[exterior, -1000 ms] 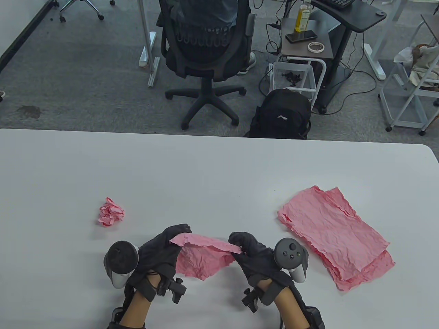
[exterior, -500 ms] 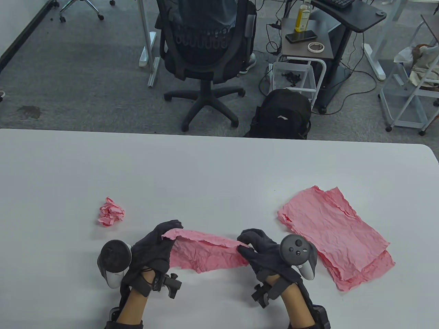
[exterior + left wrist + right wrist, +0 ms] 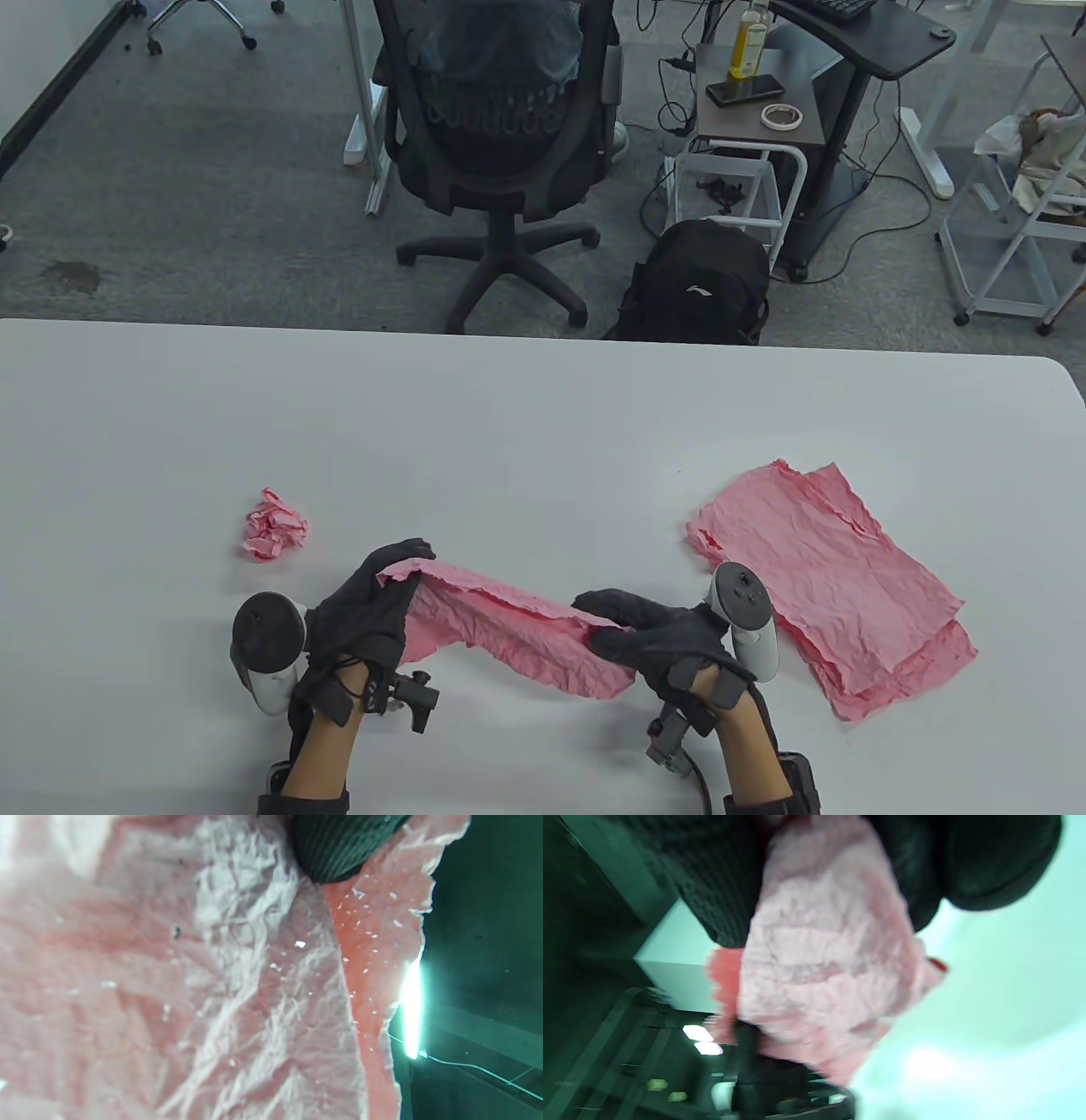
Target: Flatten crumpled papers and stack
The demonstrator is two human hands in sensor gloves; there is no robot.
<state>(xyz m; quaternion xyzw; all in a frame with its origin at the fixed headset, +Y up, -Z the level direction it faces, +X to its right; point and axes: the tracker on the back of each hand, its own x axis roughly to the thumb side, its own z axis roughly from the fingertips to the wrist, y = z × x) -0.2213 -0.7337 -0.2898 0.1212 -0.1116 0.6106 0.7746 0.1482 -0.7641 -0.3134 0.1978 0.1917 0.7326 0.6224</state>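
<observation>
Pink sheet (image 3: 517,632) stretched between both hands, lifted off the white table (image 3: 543,407) at the near edge, sagging a little in the middle. Left hand (image 3: 373,607) curled over the sheet's left end, fingertips pinching its top edge; in the left wrist view a dark fingertip (image 3: 339,849) pressing into the creased paper. Right hand (image 3: 657,632) closed around the right end, paper bunched under the fingers; blurred in the right wrist view, but paper plainly gripped there.

To do this step well:

- Pull outward evenly, gently. Thin, ragged-edged paper, likely to tear if jerked.
- Loosen the right grip enough to let the bunched end fan out, then re-pinch at a corner.
- Lower flat onto bare table, near side first, rather than smoothing in the air.
- Press with straight fingers from the middle outward toward each end, holding one end down to stop sliding.
- Leave deep creases alone after a pass or two; flat enough to stack is the aim.

Then carry to the pile of flattened sheets (image 3: 827,581) lying well to the right, and line up edges with the top one. Crumpled ball (image 3: 273,526) waiting at far left, apparently the last to open.
</observation>
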